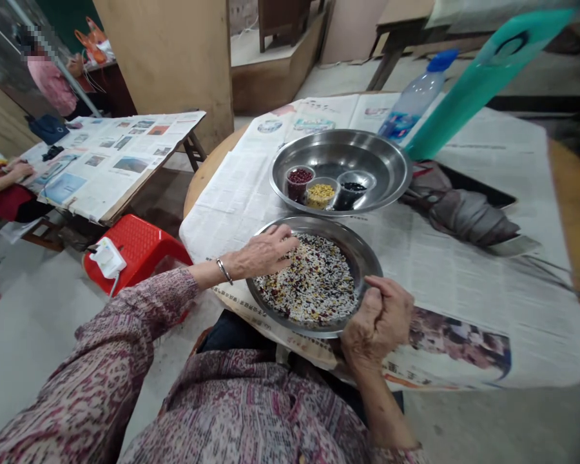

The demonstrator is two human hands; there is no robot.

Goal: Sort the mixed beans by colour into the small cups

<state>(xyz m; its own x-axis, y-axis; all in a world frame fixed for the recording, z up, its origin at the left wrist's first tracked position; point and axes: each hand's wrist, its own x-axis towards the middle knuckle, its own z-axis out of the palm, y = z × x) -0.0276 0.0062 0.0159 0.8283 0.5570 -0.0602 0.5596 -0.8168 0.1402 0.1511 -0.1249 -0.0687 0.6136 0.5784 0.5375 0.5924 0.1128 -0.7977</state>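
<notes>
In the head view, the right hand [379,316] is closed on the right rim of the near bowl [368,256], thumb on top. The left hand [265,251], half curled, reaches over the left rim to the mixed grains [314,277] inside; whether it pinches any, I cannot tell. The bowl sits at the table's [573,193] near edge, just before the far bowl [338,145].

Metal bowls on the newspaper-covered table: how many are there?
2: the near bowl, its right rim gripped by the right hand, and the far bowl just beyond it, holding small cups.
</notes>
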